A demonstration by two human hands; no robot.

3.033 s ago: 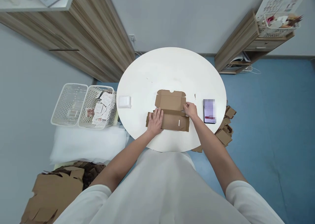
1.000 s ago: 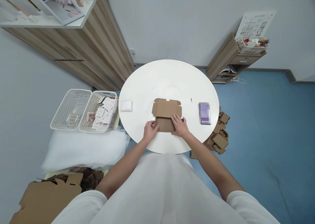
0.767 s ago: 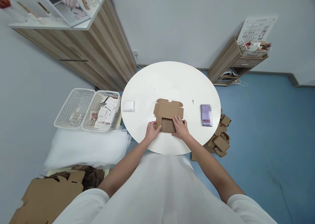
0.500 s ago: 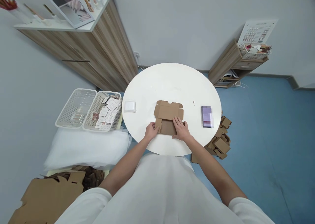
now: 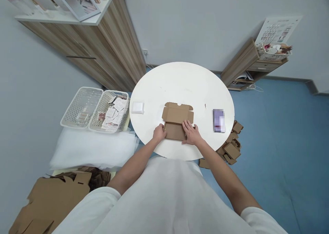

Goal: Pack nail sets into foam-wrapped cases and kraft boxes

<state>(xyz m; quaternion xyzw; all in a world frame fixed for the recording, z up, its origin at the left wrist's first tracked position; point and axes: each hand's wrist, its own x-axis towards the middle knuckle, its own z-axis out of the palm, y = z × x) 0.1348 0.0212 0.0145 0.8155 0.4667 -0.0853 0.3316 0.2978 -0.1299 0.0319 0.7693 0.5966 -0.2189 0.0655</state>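
Note:
A small brown cardboard box (image 5: 175, 130) lies near the front of the round white table (image 5: 180, 79), its lid and side flaps spread toward the far side. My left hand (image 5: 159, 132) grips the box's left side wall, fingers closed round it. At the right end of the box, my right hand (image 5: 191, 133) rests with fingers spread over the edge and inside. A white square packet (image 5: 137, 107) lies at the table's left, and a purple item (image 5: 218, 120), partly pixelated, at its right.
Left of the table, a white basket (image 5: 93, 124) holds paper slips beside a clear container. Translucent sheets (image 5: 92, 148) and flat cardboard (image 5: 56, 196) lie at the lower left. Folded brown boxes (image 5: 232, 150) are piled at the right. A wooden cabinet (image 5: 115, 38) stands behind left.
The box's left flap, earlier lying over the base, now stands up as a side wall under my left hand. My right hand stays at the right end. The view has shifted slightly.

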